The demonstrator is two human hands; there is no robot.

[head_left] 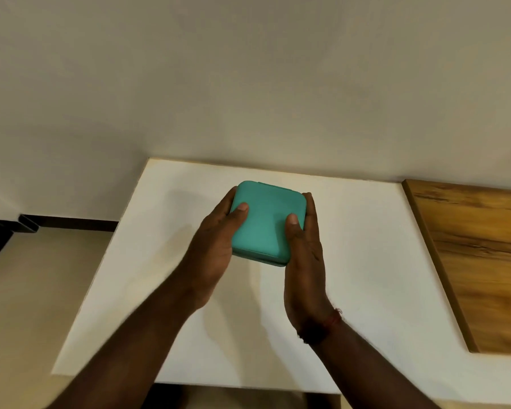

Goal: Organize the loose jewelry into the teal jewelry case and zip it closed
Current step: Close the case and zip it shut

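- The left hand (216,246) reaches in from the lower left with the forearm slanting up toward the middle. Its thumb lies flat on the lid and its fingers curl round the left edge and out of sight beneath.
- The teal jewelry case (266,225) is gripped between both hands over the middle of the white table (366,261). Its lid is closed and faces the camera, tilted a little. It looks lifted just clear of the tabletop, though motion blur makes that hard to confirm, and I cannot tell whether the zip is fully run round.
- The right hand (303,261) comes up almost straight from below. Its thumb presses on the lid near the right edge and its fingers wrap the right side, with only their tips showing at the far corner.
- A reddish thread band (332,318) circles the right wrist.
- At the far left, beyond the table's edge, a dark skirting strip (65,224) runs along the foot of the pale wall (248,84).
- At the right, a wooden panel (478,255) with strong grain lies against the table's right side, well apart from the hands.
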